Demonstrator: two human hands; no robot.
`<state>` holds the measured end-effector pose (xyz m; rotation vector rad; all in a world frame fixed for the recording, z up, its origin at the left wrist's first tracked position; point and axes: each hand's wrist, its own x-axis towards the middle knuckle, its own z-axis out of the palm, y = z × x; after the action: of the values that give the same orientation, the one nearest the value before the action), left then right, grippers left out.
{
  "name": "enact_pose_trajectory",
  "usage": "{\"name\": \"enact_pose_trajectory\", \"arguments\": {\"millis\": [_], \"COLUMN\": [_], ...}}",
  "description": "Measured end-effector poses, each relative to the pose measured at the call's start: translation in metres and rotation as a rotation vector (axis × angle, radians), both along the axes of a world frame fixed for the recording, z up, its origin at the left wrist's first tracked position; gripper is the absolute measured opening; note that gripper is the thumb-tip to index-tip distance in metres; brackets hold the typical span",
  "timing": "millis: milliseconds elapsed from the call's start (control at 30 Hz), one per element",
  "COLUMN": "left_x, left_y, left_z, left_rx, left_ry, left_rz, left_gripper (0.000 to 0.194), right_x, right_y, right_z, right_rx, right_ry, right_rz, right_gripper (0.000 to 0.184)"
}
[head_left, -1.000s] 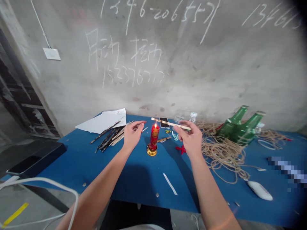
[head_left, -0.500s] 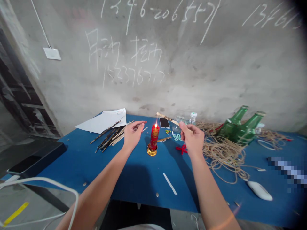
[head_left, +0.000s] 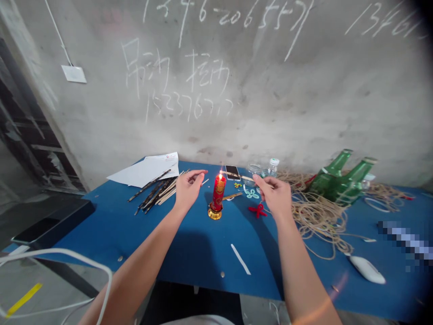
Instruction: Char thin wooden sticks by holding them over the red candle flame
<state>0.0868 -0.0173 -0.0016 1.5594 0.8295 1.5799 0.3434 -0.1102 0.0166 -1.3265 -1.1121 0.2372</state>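
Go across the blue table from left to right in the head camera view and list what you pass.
White paper, left hand, red candle, right hand, tangled rope, white computer mouse.

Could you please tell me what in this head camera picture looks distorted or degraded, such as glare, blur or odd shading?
In the head view, the concrete wall bows with wide-lens distortion, the top right corner fades into dark vignetting, a pixelated patch blurs out part of the blue table, and an orange flare streak crosses the right forearm.
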Motion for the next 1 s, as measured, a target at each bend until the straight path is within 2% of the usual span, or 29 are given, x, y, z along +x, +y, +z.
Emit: {"name": "enact_pose_trajectory", "arguments": {"millis": [333, 1000], "left_x": [-0.0008, -0.0015], "left_y": [0.0007, 0.0000], "left_z": [-0.0006, 0.0006], "left_rx": [0.023, 0.016], "left_ry": [0.011, 0.026], "left_rz": [0.012, 0.016], "left_gripper": [0.027, 0.028], "right_x": [0.0057, 0.0070], "right_y": [-0.0023, -0.0030], "right_z": [0.0016, 0.0023], "right_rx": [-0.078, -0.094], "right_ry": [-0.075, -0.083], "right_rz": [0.033, 0.037], "right_gripper": [0.050, 0.048]}}
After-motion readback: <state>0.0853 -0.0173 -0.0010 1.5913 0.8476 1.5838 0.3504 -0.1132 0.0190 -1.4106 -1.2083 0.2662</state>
